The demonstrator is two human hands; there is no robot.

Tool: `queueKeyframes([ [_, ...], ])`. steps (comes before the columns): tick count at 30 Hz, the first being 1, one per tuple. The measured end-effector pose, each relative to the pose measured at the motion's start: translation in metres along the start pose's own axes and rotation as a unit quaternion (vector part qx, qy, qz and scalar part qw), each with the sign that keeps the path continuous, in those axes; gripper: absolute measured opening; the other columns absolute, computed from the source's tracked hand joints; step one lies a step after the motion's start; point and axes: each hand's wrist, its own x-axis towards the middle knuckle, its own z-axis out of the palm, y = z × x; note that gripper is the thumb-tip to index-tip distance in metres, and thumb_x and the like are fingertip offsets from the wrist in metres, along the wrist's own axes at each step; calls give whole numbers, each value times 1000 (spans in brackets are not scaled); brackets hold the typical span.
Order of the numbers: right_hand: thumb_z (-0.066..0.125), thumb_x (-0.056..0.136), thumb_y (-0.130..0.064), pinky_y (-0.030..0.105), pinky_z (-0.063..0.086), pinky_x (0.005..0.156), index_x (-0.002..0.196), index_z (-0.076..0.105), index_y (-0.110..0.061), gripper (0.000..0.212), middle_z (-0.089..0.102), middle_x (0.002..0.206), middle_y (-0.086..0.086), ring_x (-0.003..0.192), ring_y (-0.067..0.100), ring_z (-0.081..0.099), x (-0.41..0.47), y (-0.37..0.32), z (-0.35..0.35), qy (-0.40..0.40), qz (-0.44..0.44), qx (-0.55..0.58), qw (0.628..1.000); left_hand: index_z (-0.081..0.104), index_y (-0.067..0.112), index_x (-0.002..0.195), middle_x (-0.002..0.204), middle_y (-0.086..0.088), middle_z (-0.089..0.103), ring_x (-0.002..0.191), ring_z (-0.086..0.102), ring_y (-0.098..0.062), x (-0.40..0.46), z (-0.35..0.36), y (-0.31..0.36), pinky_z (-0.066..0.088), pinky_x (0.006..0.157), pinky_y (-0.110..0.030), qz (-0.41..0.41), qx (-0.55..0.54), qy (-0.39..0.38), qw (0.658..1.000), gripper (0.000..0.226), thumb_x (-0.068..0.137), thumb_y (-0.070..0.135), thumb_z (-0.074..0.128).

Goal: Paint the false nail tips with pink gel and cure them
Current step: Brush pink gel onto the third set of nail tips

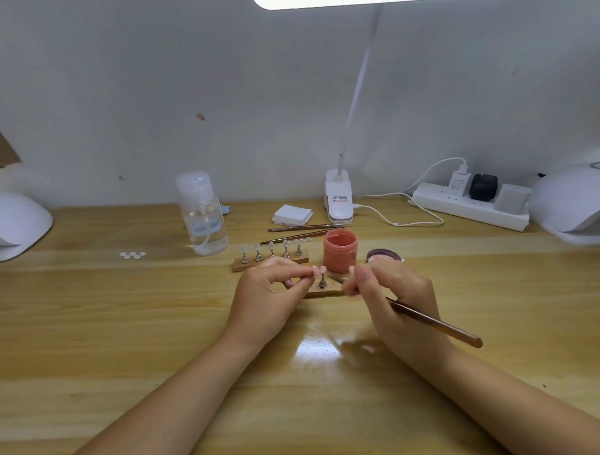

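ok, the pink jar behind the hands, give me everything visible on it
The jar is a small round tub, pink, plastic by the look, with its lid off and pink gel filling it near the rim. It stands upright on the wooden table, right of the far nail stand and left of a dark lid lying flat. Neither hand touches it, as far as the picture shows.

Pale grey-white wall behind desk, bit scuffed, couple small brownish marks on it. Wooden desk, light yellowish grain, glossy, glare patch near front middle. White clip-on desk lamp at back edge, thin arm rising to bright lamp head at top. White power strip right against wall, plugs in it.
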Motion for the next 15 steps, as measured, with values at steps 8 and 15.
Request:
queueKeyframes([
  [8,46,92,-27,31,44,57,59,67,-11,43,63,55,-4,54,7,57,-1,1,1,-15,-2,-4,1000,68,39,74,77,7,62,62,49,2,0,0,0,38,62,-5,3,9,-1,1000,31,74,8,73],
  [15,49,90,-25,30,46,60,70,70,-10,32,65,66,-5,61,9,57,2,-1,6,-2,-6,-22,1000,68,38,74,78,6,63,64,49,2,-1,-1,2,38,63,-5,7,13,-7,1000,32,74,7,73],
])
